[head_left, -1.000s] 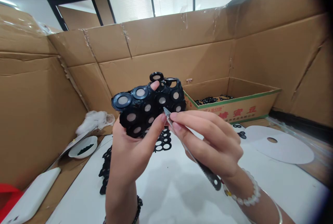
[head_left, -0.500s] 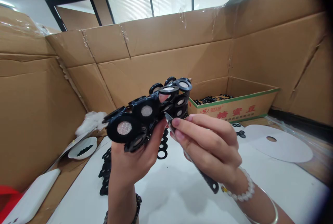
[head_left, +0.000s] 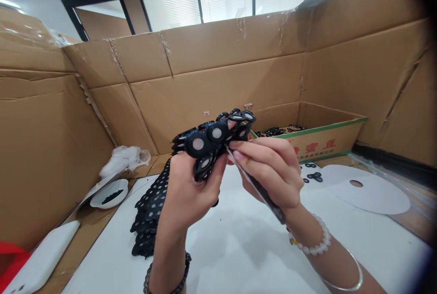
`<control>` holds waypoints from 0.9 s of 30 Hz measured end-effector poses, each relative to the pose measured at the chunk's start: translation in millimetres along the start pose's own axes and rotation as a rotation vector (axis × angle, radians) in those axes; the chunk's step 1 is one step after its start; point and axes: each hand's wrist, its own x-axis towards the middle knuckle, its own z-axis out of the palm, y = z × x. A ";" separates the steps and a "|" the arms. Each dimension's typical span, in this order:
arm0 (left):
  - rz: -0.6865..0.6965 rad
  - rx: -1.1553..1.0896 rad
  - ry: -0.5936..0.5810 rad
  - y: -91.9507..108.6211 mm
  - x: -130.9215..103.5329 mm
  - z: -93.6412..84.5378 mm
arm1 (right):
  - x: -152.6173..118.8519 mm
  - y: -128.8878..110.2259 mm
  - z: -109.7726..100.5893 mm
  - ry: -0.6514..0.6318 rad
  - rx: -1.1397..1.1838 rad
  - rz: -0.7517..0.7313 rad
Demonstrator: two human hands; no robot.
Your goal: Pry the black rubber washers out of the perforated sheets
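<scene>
My left hand [head_left: 191, 189] grips a black piece made of joined round discs [head_left: 216, 133] with pale grey centres, raised above the white table. Behind that wrist, a longer stretch of linked black discs [head_left: 150, 210] trails down to the tabletop; whether it is one piece with the held discs is hidden. My right hand [head_left: 275, 166] pinches a slim craft knife [head_left: 262, 190], its dark handle slanting down to the right. The knife's tip meets the discs beside my left thumb, and my fingers partly cover that spot.
A green-edged cardboard box [head_left: 334, 137] with black pieces stands back right, near a white holed disc [head_left: 372, 189] and loose black rings [head_left: 316, 176]. To the left are a white bowl [head_left: 124, 189] and a white slab [head_left: 44, 257]. Tall cardboard walls [head_left: 218, 75] surround the table.
The held discs have moved right and farther from me, and now appear smaller. My right hand has shifted slightly left and up with the knife. More of the black stretch behind the left wrist shows.
</scene>
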 end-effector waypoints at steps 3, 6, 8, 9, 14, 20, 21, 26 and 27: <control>-0.115 -0.091 -0.070 6.6 5.8 3.1 | 0.6 2.9 2.8 0.004 -0.010 0.011; -0.215 -0.144 -0.075 11.9 9.5 2.7 | 0.0 6.9 3.9 -0.028 0.029 -0.010; -0.239 -0.148 -0.078 13.4 11.6 1.2 | -2.0 9.3 4.5 -0.059 0.080 -0.034; -0.247 -0.150 -0.093 13.4 12.7 0.3 | -3.3 10.1 4.9 -0.070 0.102 -0.040; -0.272 -0.214 -0.172 10.3 16.1 -4.1 | -6.3 9.9 5.4 -0.095 0.200 0.032; -0.317 -0.286 -0.239 10.2 13.8 -10.9 | 0.6 2.2 -8.4 -0.202 0.258 0.159; -0.327 -0.297 -0.243 10.3 13.4 -11.6 | 1.8 0.8 -10.6 -0.226 0.252 0.183; -0.323 -0.295 -0.220 7.3 12.2 -11.7 | 1.8 0.1 -9.8 -0.173 0.369 0.271; -0.325 -0.301 -0.224 6.3 11.9 -11.4 | 0.7 0.7 -8.1 -0.132 0.417 0.284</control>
